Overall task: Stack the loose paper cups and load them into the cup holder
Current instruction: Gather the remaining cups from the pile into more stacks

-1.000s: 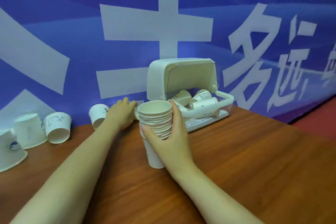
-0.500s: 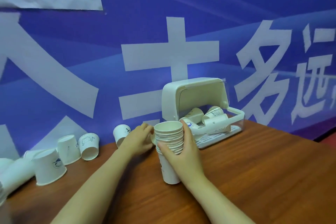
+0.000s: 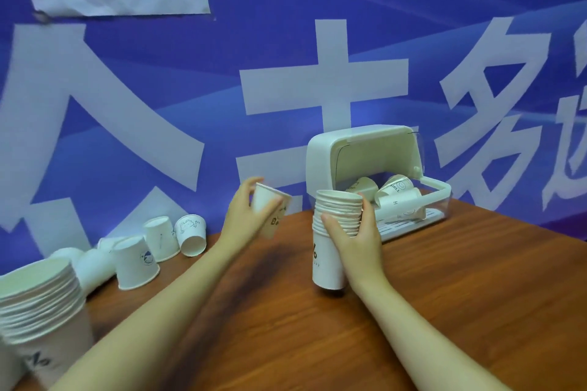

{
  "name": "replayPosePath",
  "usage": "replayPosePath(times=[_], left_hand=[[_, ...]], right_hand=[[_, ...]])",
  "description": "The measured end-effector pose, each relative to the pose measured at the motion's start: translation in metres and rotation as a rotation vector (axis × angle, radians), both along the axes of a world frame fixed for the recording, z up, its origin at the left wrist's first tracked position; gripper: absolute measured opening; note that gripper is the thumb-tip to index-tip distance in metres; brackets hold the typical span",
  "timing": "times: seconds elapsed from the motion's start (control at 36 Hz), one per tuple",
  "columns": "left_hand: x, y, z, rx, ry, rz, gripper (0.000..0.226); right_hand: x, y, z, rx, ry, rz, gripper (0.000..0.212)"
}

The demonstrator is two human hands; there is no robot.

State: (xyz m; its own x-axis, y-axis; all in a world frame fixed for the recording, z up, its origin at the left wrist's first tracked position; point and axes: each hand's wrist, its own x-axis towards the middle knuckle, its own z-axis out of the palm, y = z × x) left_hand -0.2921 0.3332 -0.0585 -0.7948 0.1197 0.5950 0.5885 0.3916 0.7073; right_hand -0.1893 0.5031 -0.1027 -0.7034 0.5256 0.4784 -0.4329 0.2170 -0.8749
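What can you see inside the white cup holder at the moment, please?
Several loose paper cups lie tumbled on their sides inside the cup holder; its raised lid and the held stack hide the rest.

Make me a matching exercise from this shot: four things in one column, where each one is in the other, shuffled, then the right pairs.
Things
1. single cup
2. held stack
3. second stack
4. cup holder

Places
A. near left corner of the table
B. pinched in the left hand, tilted in the air
C. against the blue wall, lid up, loose cups inside
D. gripped by the right hand, base on the wood

Pairs: 1-B, 2-D, 3-A, 4-C
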Motion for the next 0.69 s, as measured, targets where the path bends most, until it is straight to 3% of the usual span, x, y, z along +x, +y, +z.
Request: replayPosePath(times=[0.11,0.25,0.39,0.5,0.69], left_hand=[[0.041,-0.021,0.043,0.348,0.018,-0.082,0.042],[0.098,-0.047,0.068,0.537,0.05,-0.142,0.052],[0.145,-0.064,0.051,0.37,0.099,-0.122,0.048],[0.157,-0.079,0.016,0.245,0.018,-0.126,0.045],[0.178,-0.086,-0.031,0.35,-0.064,-0.14,0.057]], right_hand=[[0.014,-0.024,0.008,0.027,0.011,0.257,0.059],[0.039,-0.063,0.008,0.256,-0.027,0.491,0.061],[0.062,-0.085,0.01,0.331,-0.01,0.636,0.057],[0.07,-0.093,0.008,0.328,0.007,0.696,0.053],[0.077,-0.106,0.003,0.263,0.011,0.806,0.038]])
